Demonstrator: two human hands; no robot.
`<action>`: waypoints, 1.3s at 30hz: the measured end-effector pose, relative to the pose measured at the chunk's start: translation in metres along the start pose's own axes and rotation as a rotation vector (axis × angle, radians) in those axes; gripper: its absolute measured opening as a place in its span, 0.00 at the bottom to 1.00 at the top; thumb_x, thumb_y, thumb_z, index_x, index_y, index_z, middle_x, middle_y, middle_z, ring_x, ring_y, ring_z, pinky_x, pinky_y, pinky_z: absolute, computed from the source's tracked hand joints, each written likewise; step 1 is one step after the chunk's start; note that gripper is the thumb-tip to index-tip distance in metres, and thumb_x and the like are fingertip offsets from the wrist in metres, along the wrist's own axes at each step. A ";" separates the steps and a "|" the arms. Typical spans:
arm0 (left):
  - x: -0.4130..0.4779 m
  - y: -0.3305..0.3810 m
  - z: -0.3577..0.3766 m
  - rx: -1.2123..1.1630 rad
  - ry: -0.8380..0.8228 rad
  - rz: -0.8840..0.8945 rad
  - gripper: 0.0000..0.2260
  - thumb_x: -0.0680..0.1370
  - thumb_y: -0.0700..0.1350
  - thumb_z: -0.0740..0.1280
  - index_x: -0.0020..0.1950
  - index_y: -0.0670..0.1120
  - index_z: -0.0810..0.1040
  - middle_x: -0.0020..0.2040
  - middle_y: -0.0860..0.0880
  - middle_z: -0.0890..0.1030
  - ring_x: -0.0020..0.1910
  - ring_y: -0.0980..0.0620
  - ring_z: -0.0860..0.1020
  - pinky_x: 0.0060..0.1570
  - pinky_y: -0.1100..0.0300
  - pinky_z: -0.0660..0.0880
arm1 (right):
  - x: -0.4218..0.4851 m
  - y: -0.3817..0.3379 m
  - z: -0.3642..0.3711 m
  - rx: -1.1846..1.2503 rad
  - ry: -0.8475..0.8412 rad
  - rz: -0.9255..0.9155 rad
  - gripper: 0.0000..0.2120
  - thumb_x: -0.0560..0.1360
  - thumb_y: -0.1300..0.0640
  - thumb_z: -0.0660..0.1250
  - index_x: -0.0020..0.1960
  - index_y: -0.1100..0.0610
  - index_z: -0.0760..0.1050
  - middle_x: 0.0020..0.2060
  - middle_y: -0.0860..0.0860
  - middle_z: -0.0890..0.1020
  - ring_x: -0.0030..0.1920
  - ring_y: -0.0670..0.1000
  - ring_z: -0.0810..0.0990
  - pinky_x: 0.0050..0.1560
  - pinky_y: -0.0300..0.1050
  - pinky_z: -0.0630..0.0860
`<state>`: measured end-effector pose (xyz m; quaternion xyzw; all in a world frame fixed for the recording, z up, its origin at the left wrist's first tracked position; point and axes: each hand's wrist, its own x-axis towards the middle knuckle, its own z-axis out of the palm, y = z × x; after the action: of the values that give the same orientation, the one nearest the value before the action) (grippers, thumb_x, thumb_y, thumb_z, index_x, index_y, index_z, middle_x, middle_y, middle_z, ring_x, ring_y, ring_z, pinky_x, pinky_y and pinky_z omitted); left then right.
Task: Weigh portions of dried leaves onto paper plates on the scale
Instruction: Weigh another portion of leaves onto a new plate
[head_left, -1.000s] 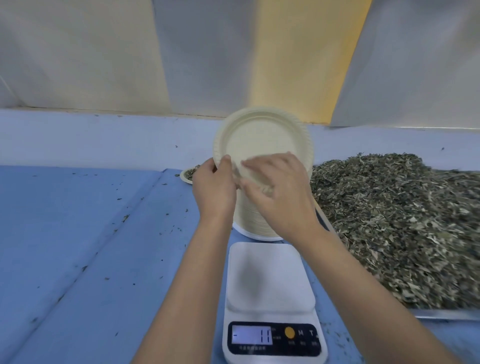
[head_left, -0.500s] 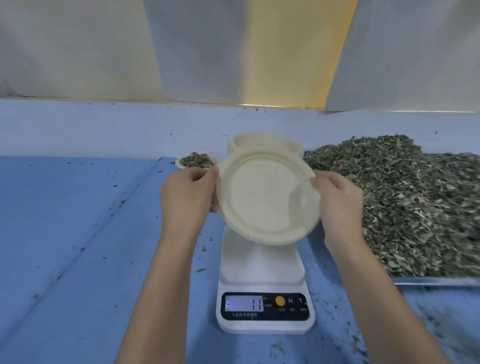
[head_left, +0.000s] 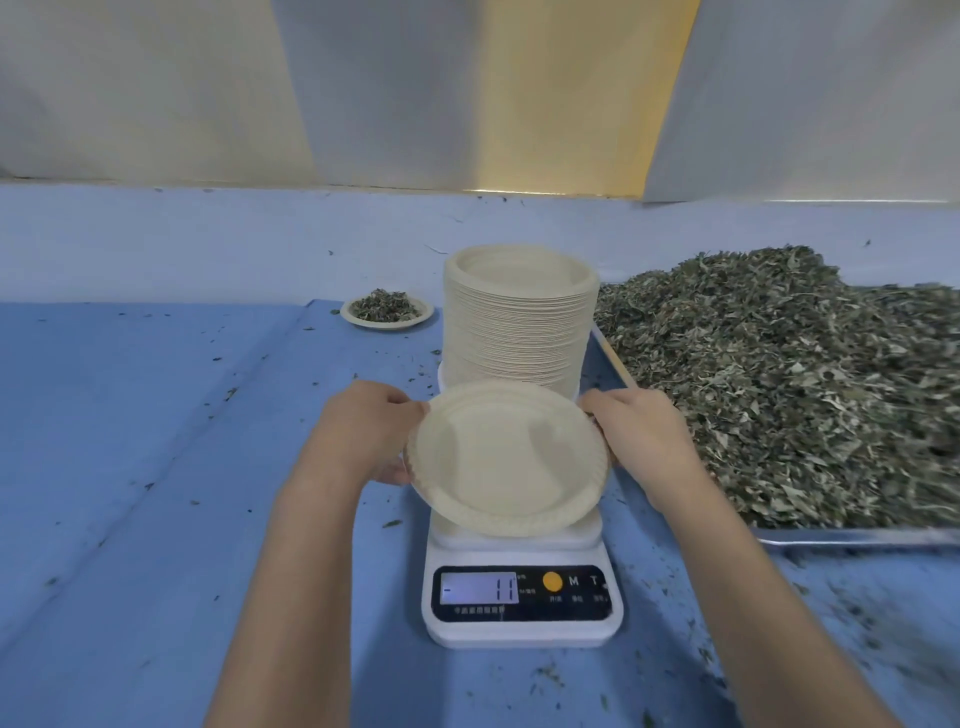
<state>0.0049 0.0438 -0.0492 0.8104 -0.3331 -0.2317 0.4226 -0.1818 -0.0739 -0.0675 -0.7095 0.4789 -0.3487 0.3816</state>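
Across the blue sheet (head_left: 130, 415) on the table, reading from the left, I count one small filled plate (head_left: 387, 312) with a little mound of leaf on it, sitting at about eleven o'clock from the scale (head_left: 522, 631) and well apart from it. Next comes the left hand (head_left: 369, 431), curled round the rim of a single empty paper plate (head_left: 506, 457) at its nine o'clock, thumb on top and fingers underneath. That plate sits low over the scale's platform, nearly flat. Its near edge is down at the platform, though I cannot tell whether it bears any weight there. Behind it, at twelve o'clock, stands one tall stack of plates (head_left: 519, 322), far too many to count. One scale, one display (head_left: 479, 588), which shows a minus sign and 11. The right hand (head_left: 639, 436) pinches the plate's rim at about two o'clock, thumb above, fingers below. Off at three o'clock lies one metal tray (head_left: 857, 535), heaped with dried leaves (head_left: 805, 374). So: two hands, two separate plates, one stack, one scale, one tray. Half a second ago the empty plate was held higher and tipped up to face the person, covering most of the stack. It has since come down and levelled out, the stack shows in full behind it, and the reading has not changed.
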 end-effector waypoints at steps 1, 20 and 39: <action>0.000 0.000 0.001 0.011 0.000 -0.006 0.06 0.77 0.44 0.65 0.48 0.43 0.79 0.36 0.45 0.78 0.21 0.51 0.78 0.40 0.55 0.81 | 0.000 0.001 0.001 -0.012 0.016 -0.001 0.22 0.73 0.58 0.63 0.25 0.55 0.56 0.23 0.52 0.59 0.30 0.51 0.59 0.36 0.48 0.56; 0.013 -0.012 0.017 0.263 0.220 0.069 0.11 0.77 0.44 0.62 0.36 0.46 0.66 0.35 0.45 0.70 0.34 0.48 0.66 0.37 0.58 0.64 | 0.004 0.016 0.007 -0.194 0.089 -0.060 0.21 0.76 0.58 0.61 0.28 0.56 0.55 0.22 0.50 0.58 0.27 0.50 0.54 0.31 0.46 0.51; -0.032 0.094 0.146 -0.449 -0.154 0.312 0.13 0.77 0.39 0.60 0.37 0.51 0.79 0.38 0.52 0.83 0.40 0.54 0.80 0.45 0.59 0.77 | 0.065 0.053 -0.065 -1.017 -0.013 0.018 0.28 0.78 0.43 0.62 0.74 0.54 0.61 0.77 0.57 0.51 0.76 0.61 0.52 0.70 0.57 0.60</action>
<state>-0.1448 -0.0495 -0.0449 0.6157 -0.4253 -0.2927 0.5953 -0.2400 -0.1621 -0.0751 -0.8034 0.5920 -0.0638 -0.0062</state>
